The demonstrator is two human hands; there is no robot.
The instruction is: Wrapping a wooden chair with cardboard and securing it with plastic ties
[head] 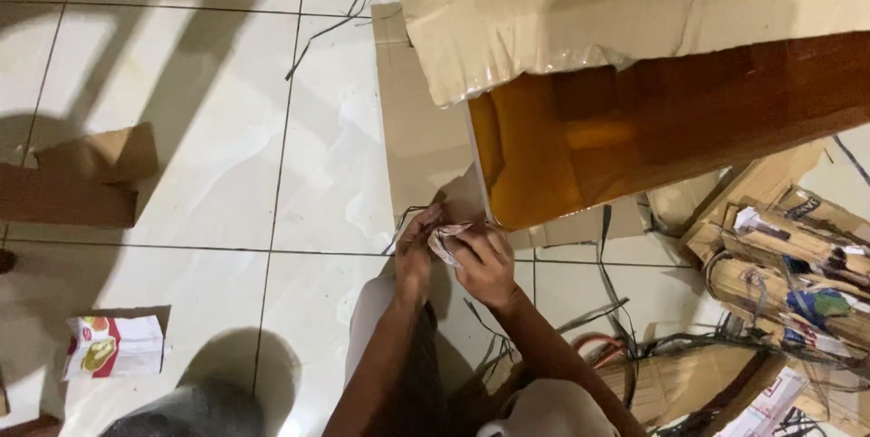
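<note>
Head view — both hands [458, 256] pinch crumpled scrap [450, 236] — unclear.

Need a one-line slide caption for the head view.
Both hands, left hand and right hand, grip crumpled wrapping at a wooden panel corner.

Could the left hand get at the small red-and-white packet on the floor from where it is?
Probably yes: the left hand is busy at the wooden panel's corner, but only bare tiled floor lies between it and the packet.

Both hands [453, 256] together — fingers pinched
</note>
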